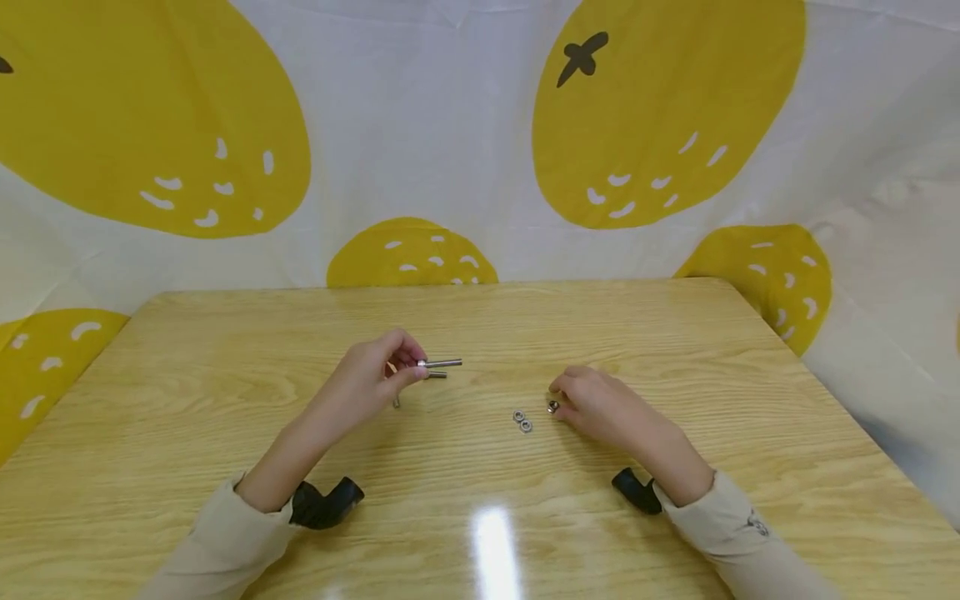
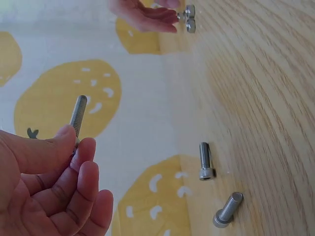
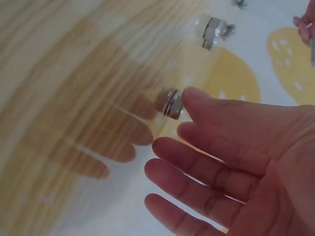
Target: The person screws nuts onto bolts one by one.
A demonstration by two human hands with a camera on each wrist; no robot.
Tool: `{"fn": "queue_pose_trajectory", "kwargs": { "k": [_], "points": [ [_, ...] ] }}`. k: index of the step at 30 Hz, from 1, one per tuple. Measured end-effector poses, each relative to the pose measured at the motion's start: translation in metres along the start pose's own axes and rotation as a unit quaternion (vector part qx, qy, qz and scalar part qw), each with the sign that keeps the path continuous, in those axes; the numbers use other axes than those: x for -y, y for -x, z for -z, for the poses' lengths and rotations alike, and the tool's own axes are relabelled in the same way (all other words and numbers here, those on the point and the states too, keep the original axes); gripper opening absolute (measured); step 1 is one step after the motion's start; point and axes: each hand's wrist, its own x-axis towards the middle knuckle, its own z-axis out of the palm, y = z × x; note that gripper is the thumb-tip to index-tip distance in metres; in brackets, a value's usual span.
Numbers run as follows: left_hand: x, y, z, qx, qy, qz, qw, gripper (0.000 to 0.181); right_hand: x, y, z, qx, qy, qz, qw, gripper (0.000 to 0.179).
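Observation:
My left hand [image 1: 375, 371] pinches a silver bolt [image 2: 78, 113] between thumb and fingertips, its threaded shank pointing outward. Two more socket-head bolts, one [image 2: 205, 162] and another [image 2: 228, 210], stay on the table by that hand. On the right, my right hand [image 1: 603, 408] reaches down to a hex nut [image 3: 174, 104] on the tabletop. The thumb tip is right at the nut, with the other fingers extended and spread beside it; whether they touch it I cannot tell. Left of that hand lie two more nuts, one [image 1: 519, 415] against the other [image 1: 527, 426].
The wood-grain table [image 1: 262, 333] has a glossy surface with a bright light reflection near its front. Behind it hangs a white cloth [image 1: 420, 125] printed with yellow fruit shapes. Black bands with a protruding part [image 1: 330, 504] sit on both wrists.

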Motion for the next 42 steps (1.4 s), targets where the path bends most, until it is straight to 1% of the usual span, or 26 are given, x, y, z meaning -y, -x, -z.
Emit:
{"fn": "queue_pose_trajectory", "kwargs": {
  "k": [7,16,20,25,29,36,42],
  "points": [
    [-0.007,0.006,0.0,0.003,-0.005,-0.001,1.0,0.011,0.006,-0.007,-0.002,0.028,0.001,-0.034,0.999,0.017],
    [-0.009,0.006,0.001,0.007,-0.005,-0.007,0.9999,0.011,0.009,-0.013,-0.004,0.036,0.006,-0.052,0.998,0.007],
    [-0.009,0.006,0.0,0.015,0.0,-0.007,0.9999,0.011,0.009,-0.013,-0.004,0.038,0.005,-0.061,0.9974,0.006],
    [-0.009,0.007,-0.002,0.017,0.001,-0.002,0.9999,0.01,0.009,-0.012,-0.003,0.042,-0.001,-0.068,0.9968,0.006],
    [-0.01,0.007,-0.004,0.022,-0.003,0.0,0.9998,0.009,0.008,-0.012,-0.003,0.04,-0.013,-0.075,0.9963,0.006],
    [-0.011,0.007,-0.006,0.03,-0.001,0.003,0.9995,0.009,0.005,-0.014,-0.003,0.016,-0.004,-0.071,0.9973,0.006],
    [-0.011,0.007,-0.006,0.031,0.001,0.0,0.9995,0.009,0.005,-0.015,-0.004,0.02,-0.017,-0.067,0.9974,0.005]
  ]
}}
